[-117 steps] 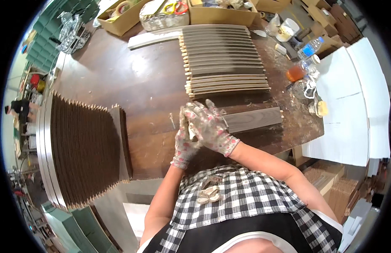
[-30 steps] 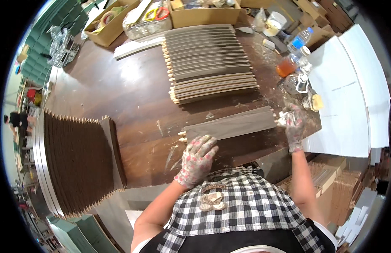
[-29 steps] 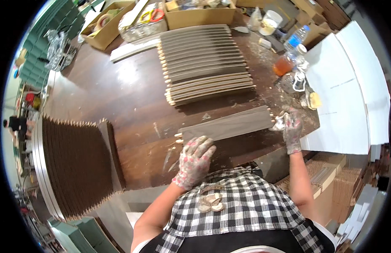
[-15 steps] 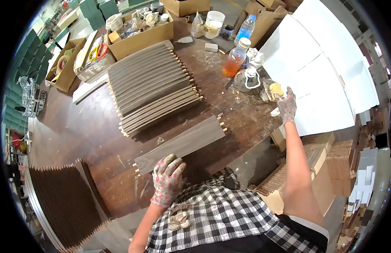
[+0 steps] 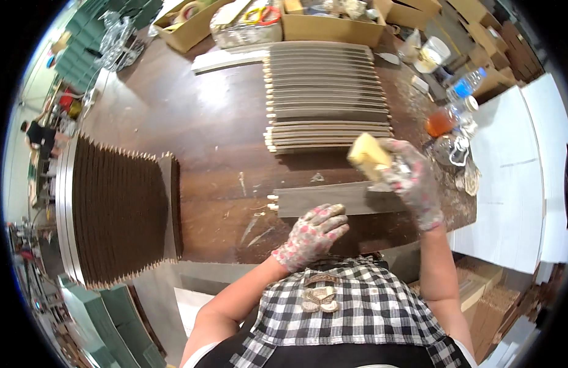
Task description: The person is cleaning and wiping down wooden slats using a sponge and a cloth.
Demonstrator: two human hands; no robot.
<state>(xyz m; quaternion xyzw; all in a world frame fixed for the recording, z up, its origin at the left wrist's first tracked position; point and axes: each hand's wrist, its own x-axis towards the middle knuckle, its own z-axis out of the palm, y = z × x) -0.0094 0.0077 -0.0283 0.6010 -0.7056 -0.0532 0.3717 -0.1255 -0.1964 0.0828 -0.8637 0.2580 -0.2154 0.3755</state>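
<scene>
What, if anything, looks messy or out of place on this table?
Pale smears stand out on the brown tabletop near the left end of the single board; they look like residue, though I can't tell what.

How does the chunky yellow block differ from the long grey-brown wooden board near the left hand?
Shape: the chunky yellow block is short; the long grey-brown wooden board is flat, with pale pegs at its left end.
Pose: the block is held up in the gloved right hand; the board lies on the brown table.
Both have a gloved hand close by.
</scene>
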